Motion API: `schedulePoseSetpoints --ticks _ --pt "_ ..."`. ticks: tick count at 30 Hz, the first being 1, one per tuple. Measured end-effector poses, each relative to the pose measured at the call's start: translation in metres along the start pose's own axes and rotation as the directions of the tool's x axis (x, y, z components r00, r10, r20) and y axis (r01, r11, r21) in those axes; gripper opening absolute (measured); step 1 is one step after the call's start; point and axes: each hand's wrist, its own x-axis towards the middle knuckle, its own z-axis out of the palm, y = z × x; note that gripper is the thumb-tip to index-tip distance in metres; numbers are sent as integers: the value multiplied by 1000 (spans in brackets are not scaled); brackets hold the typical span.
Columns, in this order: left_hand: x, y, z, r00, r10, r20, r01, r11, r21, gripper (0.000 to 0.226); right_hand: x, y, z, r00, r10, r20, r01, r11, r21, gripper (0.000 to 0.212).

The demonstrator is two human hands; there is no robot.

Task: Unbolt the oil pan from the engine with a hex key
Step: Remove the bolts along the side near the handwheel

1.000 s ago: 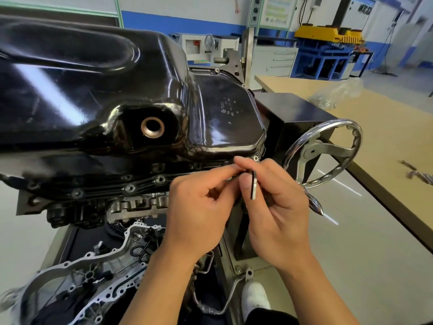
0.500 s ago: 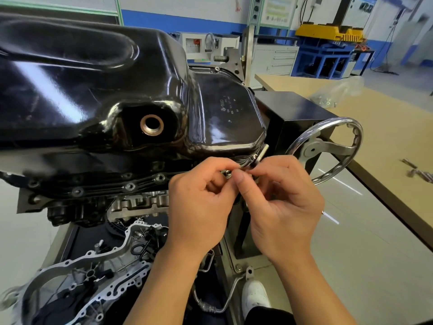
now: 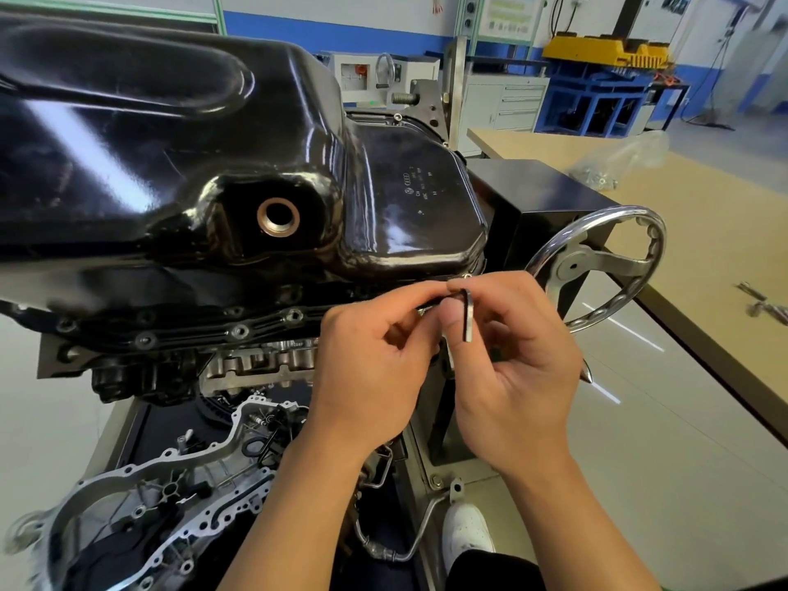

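The glossy black oil pan (image 3: 179, 134) sits on top of the upturned engine, with a brass-ringed drain hole (image 3: 278, 216) in its side. Several bolts (image 3: 239, 332) line the flange below. At the pan's right corner my right hand (image 3: 516, 377) pinches a small L-shaped hex key (image 3: 467, 315), its short arm hanging down. My left hand (image 3: 375, 360) pinches the key's long shaft close to the flange; the tip and the bolt there are hidden by my fingers.
A chrome handwheel (image 3: 605, 266) on the black engine stand is just right of my hands. A wooden bench (image 3: 703, 232) with a plastic bag and loose tools lies further right. A grey cast cover (image 3: 162, 496) lies below the engine. My white shoe (image 3: 464, 533) shows on the floor.
The hex key's short arm swung up behind my fingers and has come back down to hang vertically. Both hands stayed at the pan's right corner.
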Motion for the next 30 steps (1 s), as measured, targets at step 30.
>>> schedulePoseSetpoints --ticks 30 --pt "-1 -1 4 1000 -11 -27 8 994 -111 19 -4 3 9 994 108 -7 -106 986 131 18"
